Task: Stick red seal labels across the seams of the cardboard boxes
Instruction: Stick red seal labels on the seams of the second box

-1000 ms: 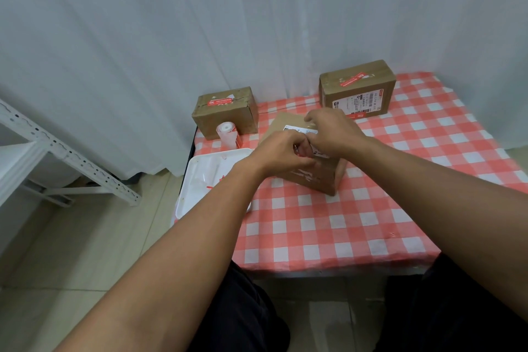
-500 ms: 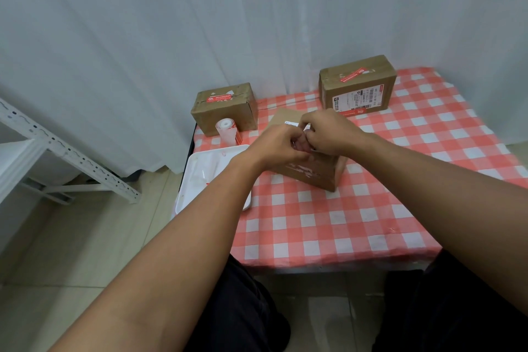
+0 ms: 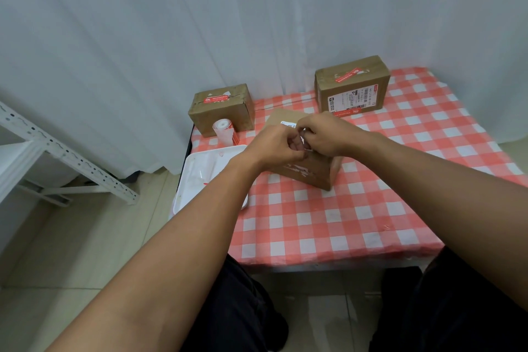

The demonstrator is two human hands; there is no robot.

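1. A table [image 3: 328,231] under a red-and-white checked cloth stands against a white curtain [image 3: 143,37]; pale floor tiles lie to the left, where a white metal rack [image 3: 57,151] leans in.
2. The left hand [image 3: 274,148] and right hand [image 3: 328,134] meet over the middle box [image 3: 311,171]; both sets of fingers are curled tight, fingertips touching, pinching something small between them; what it is cannot be told.
3. Beyond the fingers to the left sits a box [image 3: 221,111] with a red label [image 3: 216,99] on top; just in front of it stands a label roll [image 3: 224,130]; beyond the fingers to the right sits another box [image 3: 353,84] with a red label [image 3: 347,75] across its top.
4. Left of the fingers and nearer the person lies a white tray [image 3: 200,180], hanging over the table edge.
5. Against half a second ago, the hands have hardly shifted; the fingertips remain together above the same box; boxes, roll and tray lie as before.
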